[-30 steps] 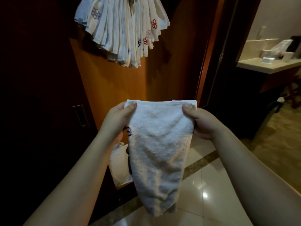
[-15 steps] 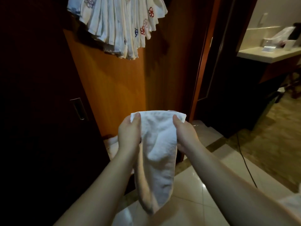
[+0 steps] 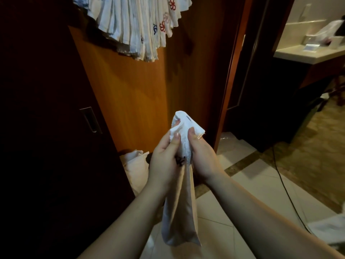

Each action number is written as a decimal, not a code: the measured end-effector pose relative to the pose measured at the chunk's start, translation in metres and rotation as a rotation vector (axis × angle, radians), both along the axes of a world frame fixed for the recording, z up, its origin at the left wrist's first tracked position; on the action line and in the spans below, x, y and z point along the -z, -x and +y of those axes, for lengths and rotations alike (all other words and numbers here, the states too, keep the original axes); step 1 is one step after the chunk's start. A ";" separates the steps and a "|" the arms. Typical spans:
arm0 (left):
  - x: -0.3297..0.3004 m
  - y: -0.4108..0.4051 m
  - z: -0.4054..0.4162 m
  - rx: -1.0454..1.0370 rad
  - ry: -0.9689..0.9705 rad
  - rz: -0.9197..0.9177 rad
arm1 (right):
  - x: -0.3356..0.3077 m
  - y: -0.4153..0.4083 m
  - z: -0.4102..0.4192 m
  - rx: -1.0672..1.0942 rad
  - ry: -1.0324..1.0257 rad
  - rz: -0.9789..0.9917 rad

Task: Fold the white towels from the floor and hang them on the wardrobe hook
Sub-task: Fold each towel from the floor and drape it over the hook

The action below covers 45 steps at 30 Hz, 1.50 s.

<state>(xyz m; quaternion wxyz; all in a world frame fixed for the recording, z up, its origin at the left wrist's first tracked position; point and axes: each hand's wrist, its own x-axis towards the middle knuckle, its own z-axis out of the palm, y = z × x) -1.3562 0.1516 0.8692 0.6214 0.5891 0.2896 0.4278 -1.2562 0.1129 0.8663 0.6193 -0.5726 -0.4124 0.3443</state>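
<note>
White towel (image 3: 180,208) now folded lengthwise into a narrow strip, where a second ago spread wide between the two top corners. Top edges brought together, so the fold looks close to done, with hanging likely next. Held in mid-air at about waist height, in front of the orange wardrobe panel (image 3: 134,101); upper end bunched and fluffy, lower part hanging straight and flat, a dark embroidered mark showing near the grip. Left hand (image 3: 164,161) and right hand (image 3: 202,157) pressed close side by side, both pinching the gathered top, thumbs on the near face. Above, a thick fan of hung towels (image 3: 134,27) with red and blue emblems; hook itself hidden behind them. Low beside the wardrobe, more white cloth (image 3: 136,165) on the tiled floor (image 3: 252,199). Pale worktop (image 3: 306,54) far right.
</note>
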 end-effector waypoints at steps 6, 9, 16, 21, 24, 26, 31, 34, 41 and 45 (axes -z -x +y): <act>0.000 0.002 0.012 0.000 0.041 -0.037 | 0.001 0.001 0.004 -0.012 -0.020 -0.038; 0.002 0.002 0.010 0.051 0.020 0.027 | 0.003 0.002 0.003 -0.095 0.031 -0.103; -0.009 0.013 0.031 0.343 0.145 0.068 | -0.009 -0.019 0.003 -0.177 0.146 -0.357; -0.013 0.013 0.047 0.341 0.065 0.167 | -0.012 -0.015 0.008 -0.059 0.097 -0.440; -0.012 0.015 0.053 0.381 0.021 0.163 | -0.010 -0.015 0.010 -0.024 0.074 -0.472; -0.013 0.014 0.057 0.415 -0.017 0.208 | -0.010 -0.014 0.011 0.001 0.058 -0.480; -0.017 0.007 0.059 0.278 -0.481 0.618 | -0.007 -0.013 0.012 0.054 0.045 -0.499; -0.020 0.005 0.059 0.172 -0.709 0.702 | -0.007 -0.017 0.012 0.080 0.100 -0.467; -0.029 0.015 0.069 -0.265 -0.506 0.140 | -0.043 -0.050 0.010 -0.053 0.041 -0.260; -0.031 0.006 0.081 0.141 -0.064 0.182 | -0.073 -0.055 0.007 -0.122 0.018 -0.531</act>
